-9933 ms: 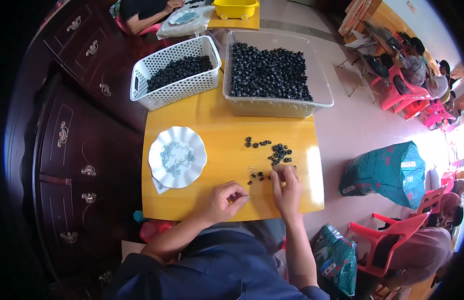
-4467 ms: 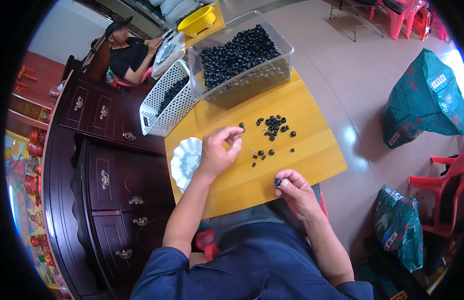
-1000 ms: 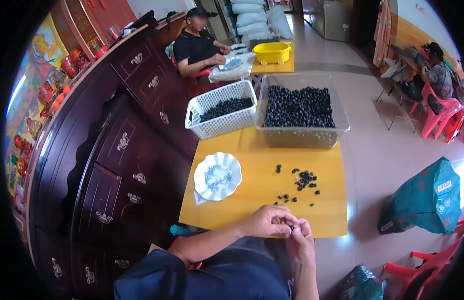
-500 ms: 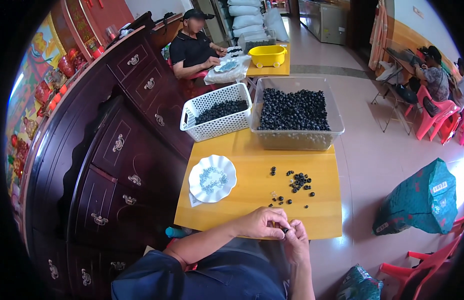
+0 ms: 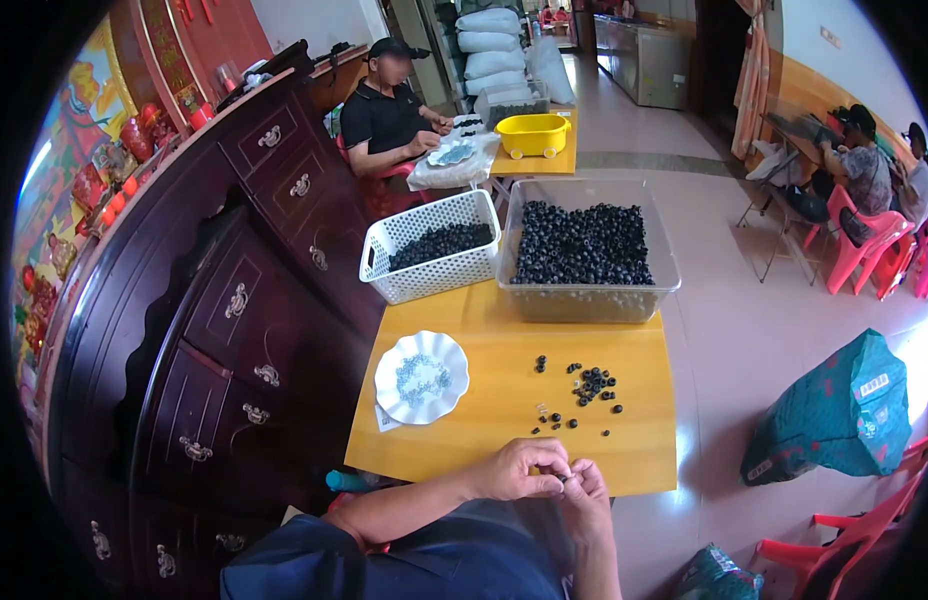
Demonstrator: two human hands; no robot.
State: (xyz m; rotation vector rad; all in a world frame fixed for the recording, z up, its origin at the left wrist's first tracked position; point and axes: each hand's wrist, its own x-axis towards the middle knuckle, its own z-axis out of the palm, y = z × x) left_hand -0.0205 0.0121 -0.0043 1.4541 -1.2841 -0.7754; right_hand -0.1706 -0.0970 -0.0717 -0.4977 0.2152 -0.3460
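left hand [image 5: 519, 470] + right hand [image 5: 588, 490] fingertips pinched together on a tiny dark bead [image 5: 564, 480], probably, at table's [image 5: 504, 420] near edge | loose black beads [image 5: 589, 383] mid-table | white scalloped dish [image 5: 421, 377] left | clear bead tub [image 5: 584, 250], white basket [image 5: 434, 245] far edge

ahead of you the yellow desk [image 5: 504, 400] lies bare between the white scalloped dish [image 5: 421, 377] and the scattered black beads [image 5: 582, 392], so your fingers can pass there. beyond the beads, the clear bin [image 5: 584, 250] and white basket [image 5: 436, 246] wall off the desk's far edge.
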